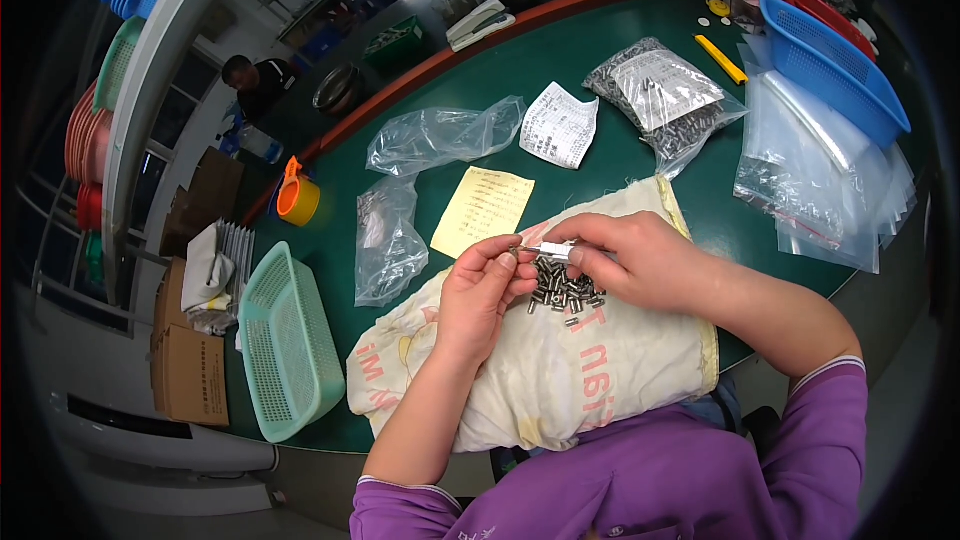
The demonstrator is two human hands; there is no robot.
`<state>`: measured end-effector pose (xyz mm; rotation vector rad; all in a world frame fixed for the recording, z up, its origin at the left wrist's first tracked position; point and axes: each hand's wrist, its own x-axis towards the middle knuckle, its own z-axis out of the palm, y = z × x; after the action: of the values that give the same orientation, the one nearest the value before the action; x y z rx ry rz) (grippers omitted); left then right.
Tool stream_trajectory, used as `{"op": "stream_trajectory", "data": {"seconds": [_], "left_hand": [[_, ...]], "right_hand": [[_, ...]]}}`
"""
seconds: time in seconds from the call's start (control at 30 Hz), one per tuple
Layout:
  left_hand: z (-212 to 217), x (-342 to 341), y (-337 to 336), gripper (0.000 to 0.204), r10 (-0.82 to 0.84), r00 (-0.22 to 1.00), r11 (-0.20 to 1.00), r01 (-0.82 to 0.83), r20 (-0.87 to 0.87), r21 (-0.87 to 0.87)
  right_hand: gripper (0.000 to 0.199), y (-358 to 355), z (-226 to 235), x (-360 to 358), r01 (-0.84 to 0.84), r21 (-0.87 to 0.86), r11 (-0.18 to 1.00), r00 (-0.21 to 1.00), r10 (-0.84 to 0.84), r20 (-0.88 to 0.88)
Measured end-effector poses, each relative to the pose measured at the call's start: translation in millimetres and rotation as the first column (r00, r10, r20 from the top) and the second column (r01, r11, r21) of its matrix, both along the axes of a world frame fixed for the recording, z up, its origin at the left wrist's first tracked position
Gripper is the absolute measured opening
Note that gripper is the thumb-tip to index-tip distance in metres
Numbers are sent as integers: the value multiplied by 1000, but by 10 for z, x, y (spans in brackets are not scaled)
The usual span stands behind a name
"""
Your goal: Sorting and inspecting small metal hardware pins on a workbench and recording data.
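My left hand (485, 285) is closed in a pinch on a small metal piece (514, 252), mostly hidden by the fingertips. My right hand (635, 262) grips a small white-handled tool (556, 251) between thumb and fingers. Its thin metal tip points left and meets the piece at my left fingertips; whether it goes inside cannot be made out. Just below both hands, a loose pile of small metal cylinders (562, 290) lies on a cream woven sack (630, 360) with red lettering, spread over the near edge of the table.
A green basket (262, 340) stands at left. Clear plastic bags (390, 250), a yellow paper (483, 210) and a white slip (560, 127) lie beyond my hands. Farther right are a filled parts bag (665, 90), a yellow cutter (722, 60) and a blue basket (835, 65). Another person (262, 80) sits far left.
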<state>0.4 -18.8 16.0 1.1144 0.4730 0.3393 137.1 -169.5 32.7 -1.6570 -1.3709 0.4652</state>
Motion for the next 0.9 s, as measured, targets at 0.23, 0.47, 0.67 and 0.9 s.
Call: {"op": "stream_trajectory", "data": {"seconds": [0.23,0.47,0.67,0.9], "left_hand": [[1,15,-29,16,2,1000,997,-2,-1,71],[-8,0,-37,16,-5,1000,988,7,-17,155],[19,10,-66,16,-8,999,974,20,-54,225],[-6,-9,-1,15,-67,996,997,68,-52,29]], "right_hand": [[26,-5,35,-19,9,-72,997,999,-11,-33],[26,-18,147,-29,-47,-198,979,949,-18,-314],[24,-16,-25,10,35,5,999,978,-35,207],[21,18,-30,45,42,304,952,721,-240,650]]}}
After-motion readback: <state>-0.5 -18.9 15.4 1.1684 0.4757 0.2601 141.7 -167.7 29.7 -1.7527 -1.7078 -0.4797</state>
